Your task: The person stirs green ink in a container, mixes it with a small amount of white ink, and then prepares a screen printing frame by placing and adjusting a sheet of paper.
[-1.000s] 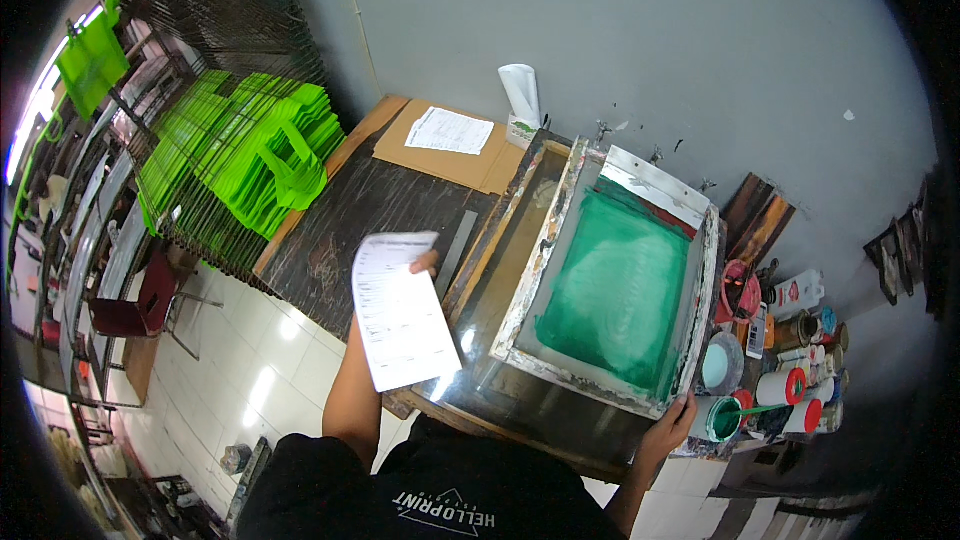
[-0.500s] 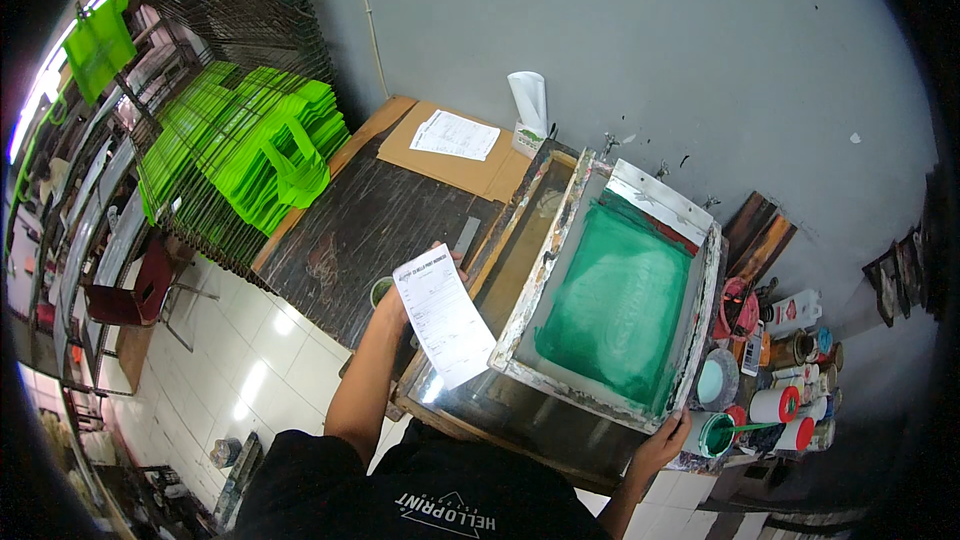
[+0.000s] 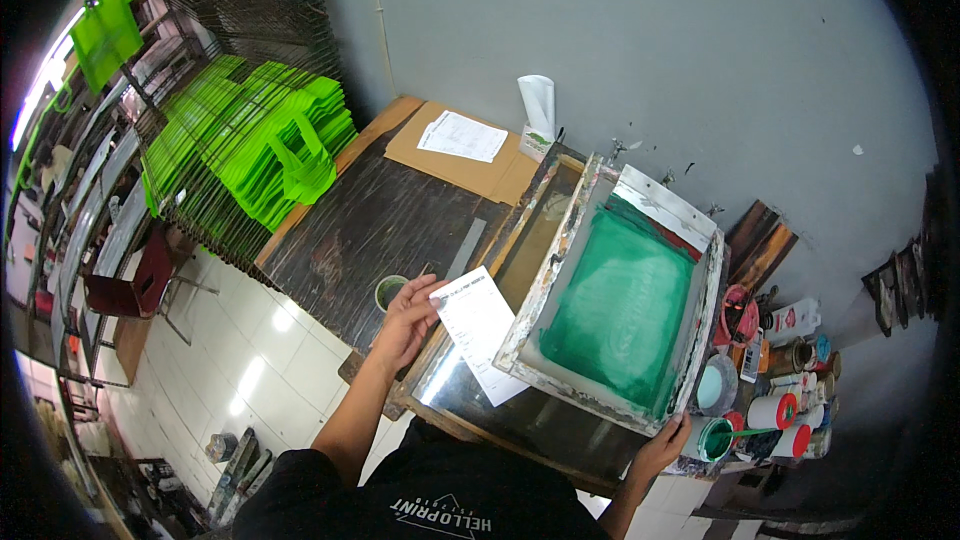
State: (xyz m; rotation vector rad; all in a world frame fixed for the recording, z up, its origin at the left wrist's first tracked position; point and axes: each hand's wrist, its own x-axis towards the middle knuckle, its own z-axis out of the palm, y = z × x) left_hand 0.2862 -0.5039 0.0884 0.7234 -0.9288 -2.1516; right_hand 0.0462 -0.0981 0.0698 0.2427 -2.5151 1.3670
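My left hand [image 3: 403,318] pinches the top left corner of a white printed paper form [image 3: 478,330] between thumb and fingers. The form slants over the wooden table, its right edge against or partly behind the near left corner of a screen printing frame [image 3: 525,345]; I cannot tell which. Green ink covers most of the frame's mesh [image 3: 625,315], with a pale design faintly visible. At the frame's near right corner, my right hand [image 3: 662,445] is closed on its edge. Just beyond my left hand is a small round cup [image 3: 390,290] with dark green inside.
Bright green bags [image 3: 285,145] are stacked on a wire rack at the left. Papers [image 3: 462,136] lie on cardboard [image 3: 500,178] at the table's back, near a white roll [image 3: 538,105]. Ink pots, including an open green one [image 3: 712,438], crowd the right. A metal strip [image 3: 466,248] lies mid-table.
The paper form has shifted right and slightly toward me, up to the frame's near left corner. My left hand has moved right with it, its fingers now showing at the corner. My right hand stays put.
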